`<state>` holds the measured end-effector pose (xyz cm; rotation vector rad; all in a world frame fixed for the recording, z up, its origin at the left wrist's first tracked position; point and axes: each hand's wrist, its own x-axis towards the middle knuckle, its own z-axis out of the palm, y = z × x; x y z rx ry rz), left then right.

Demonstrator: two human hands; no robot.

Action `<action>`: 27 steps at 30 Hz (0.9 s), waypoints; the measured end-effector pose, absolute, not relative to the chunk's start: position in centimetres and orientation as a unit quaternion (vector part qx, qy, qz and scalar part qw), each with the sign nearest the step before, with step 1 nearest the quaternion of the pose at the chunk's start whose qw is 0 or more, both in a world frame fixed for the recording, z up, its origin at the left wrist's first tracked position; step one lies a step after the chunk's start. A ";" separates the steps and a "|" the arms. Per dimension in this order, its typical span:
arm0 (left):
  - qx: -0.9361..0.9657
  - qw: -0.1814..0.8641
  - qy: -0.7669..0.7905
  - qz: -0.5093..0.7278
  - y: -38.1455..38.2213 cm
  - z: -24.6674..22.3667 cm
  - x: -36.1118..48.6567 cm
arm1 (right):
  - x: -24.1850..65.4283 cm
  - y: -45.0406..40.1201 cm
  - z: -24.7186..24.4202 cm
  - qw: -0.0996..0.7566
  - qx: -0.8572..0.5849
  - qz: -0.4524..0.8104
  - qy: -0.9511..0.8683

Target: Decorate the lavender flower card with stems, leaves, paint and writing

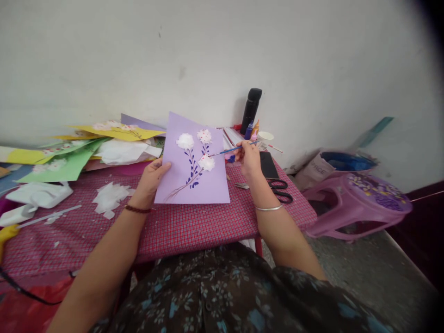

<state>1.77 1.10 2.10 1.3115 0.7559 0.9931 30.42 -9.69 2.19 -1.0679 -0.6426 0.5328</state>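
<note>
The left hand (152, 178) pinches the left side of the purple paper (169, 171), with the thumb on the front. The right hand (249, 157) holds a thin blue paintbrush (231, 150) in its fingers. The brush tip is at the low right white flower (207, 163) on the paper. I can't tell if it touches.

The paper leans back over the red checked tablecloth (166, 231). Its bottom edge stops before the near edge of the table, and a strip of cloth shows between them. I can't tell if the bottom edge rests on the cloth. The white wall (208, 60) is behind.

On the left, white paper bits (111, 198) lie near the left hand, with cloth showing around them. Past them, colored cards (79, 162) pile up at the back.

On the right, black-handled scissors (280, 185) lie just beside the right arm, near the table's right edge. A flat black thing (268, 165) is behind them. Farther back are a tall black bottle (251, 111), small paint bottles (249, 131) and a white cup (266, 135). A pink stool (360, 203) stands past the right edge.
</note>
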 end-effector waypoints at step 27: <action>0.577 0.599 0.357 0.424 0.5 3.0 2.0 | 30.3 -9.9 2.8 0.778 -0.504 0.245 -0.285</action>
